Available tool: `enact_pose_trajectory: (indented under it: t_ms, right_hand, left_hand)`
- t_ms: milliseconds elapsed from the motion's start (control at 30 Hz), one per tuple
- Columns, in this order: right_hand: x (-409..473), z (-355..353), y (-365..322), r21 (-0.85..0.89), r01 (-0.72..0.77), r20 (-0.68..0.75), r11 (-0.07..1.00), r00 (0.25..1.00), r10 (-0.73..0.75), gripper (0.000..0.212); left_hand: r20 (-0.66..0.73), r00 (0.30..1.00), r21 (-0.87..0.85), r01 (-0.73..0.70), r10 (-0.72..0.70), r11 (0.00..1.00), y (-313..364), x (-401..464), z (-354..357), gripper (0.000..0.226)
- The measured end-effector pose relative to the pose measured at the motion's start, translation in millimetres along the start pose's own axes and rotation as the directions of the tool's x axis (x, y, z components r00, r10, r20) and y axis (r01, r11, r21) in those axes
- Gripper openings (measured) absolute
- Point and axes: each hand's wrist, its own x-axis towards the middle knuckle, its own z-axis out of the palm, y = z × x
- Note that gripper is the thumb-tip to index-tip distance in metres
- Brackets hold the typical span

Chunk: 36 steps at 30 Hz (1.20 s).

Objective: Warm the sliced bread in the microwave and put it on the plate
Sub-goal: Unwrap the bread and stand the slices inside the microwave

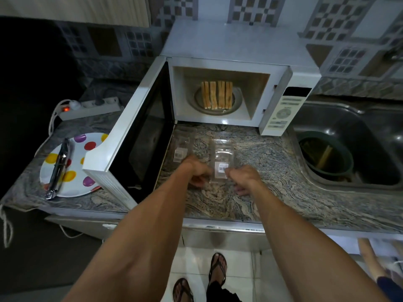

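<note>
- Both hands, left hand [197, 176] and right hand [243, 178], pinch the clear wrapper [221, 163] on the counter.
- Sliced bread [217, 94] sits inside the microwave [239, 53]; door [130, 136] open.
- Advice: drop wrapper, swing door fully closed before starting.

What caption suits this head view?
Bread slices sit in the open microwave while both hands handle a clear bag.

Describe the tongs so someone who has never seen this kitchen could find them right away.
Start at the white microwave with its door swung open to the left. Beyond that door a polka-dot plate sits at the counter's left end. The tongs lie across it, the only long dark metal tool there.
</note>
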Motion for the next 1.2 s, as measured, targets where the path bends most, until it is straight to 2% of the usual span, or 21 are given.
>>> enact_pose_trajectory:
  t_ms: [67,133,200,267,367,467,533,633,833,1033,1200]
  right_hand:
    - [-6.1,-4.8,-11.4,-0.247,0.058,-0.119,0.967,0.989,-0.089,0.079]
    - [-11.4,-7.9,-27.2,-0.310,0.135,-0.195,0.941,0.960,-0.202,0.092]
    - [-15.5,-9.0,-44.1,-0.311,0.189,-0.214,0.931,0.941,-0.262,0.094]
    - [-16.8,-5.9,-56.0,-0.368,0.184,-0.204,0.911,0.940,-0.272,0.097]
    - [-15.1,3.2,-63.2,-0.446,0.203,-0.157,0.872,0.941,-0.299,0.088]
    - [-16.1,9.6,-60.6,-0.466,0.228,-0.162,0.855,0.928,-0.336,0.067]
    - [-18.1,10.5,-57.6,-0.462,0.248,-0.171,0.851,0.917,-0.360,0.061]
    - [-22.6,3.2,-58.4,-0.424,0.269,-0.176,0.865,0.912,-0.370,0.062]
    - [-38.2,-36.2,-77.3,-0.413,0.276,-0.249,0.868,0.883,-0.399,0.065]
    - [-69.5,-79.1,-101.7,-0.441,0.305,-0.349,0.844,0.808,-0.475,0.061]
    - [-97.2,-108.9,-119.9,-0.438,0.328,-0.420,0.837,0.749,-0.513,0.064]
  left_hand:
    - [-0.223,0.962,0.067,-0.145,0.156,0.987,9.5,3.8,-13.2,0.036]
    - [-0.478,0.828,0.152,-0.249,0.292,0.956,19.5,2.4,-25.8,0.040]
    - [-0.611,0.699,0.249,-0.276,0.371,0.928,27.5,2.9,-33.9,0.041]
    - [-0.595,0.691,0.376,-0.212,0.410,0.902,30.8,8.3,-38.5,0.058]
    - [-0.522,0.766,0.497,-0.083,0.374,0.864,26.1,23.3,-41.2,0.080]
    - [-0.479,0.825,0.456,-0.057,0.299,0.888,19.3,30.4,-40.5,0.071]
    - [-0.461,0.843,0.432,-0.061,0.279,0.900,17.7,26.3,-39.1,0.066]
    - [-0.453,0.843,0.435,-0.076,0.290,0.897,17.8,16.0,-36.6,0.063]
    - [-0.356,0.845,0.333,-0.283,0.398,0.899,48.7,-16.5,-41.8,0.048]
    - [-0.299,0.764,0.408,-0.438,0.571,0.801,84.6,-57.8,-62.4,0.044]
    - [-0.273,0.636,0.466,-0.569,0.722,0.678,107.1,-89.7,-75.1,0.048]
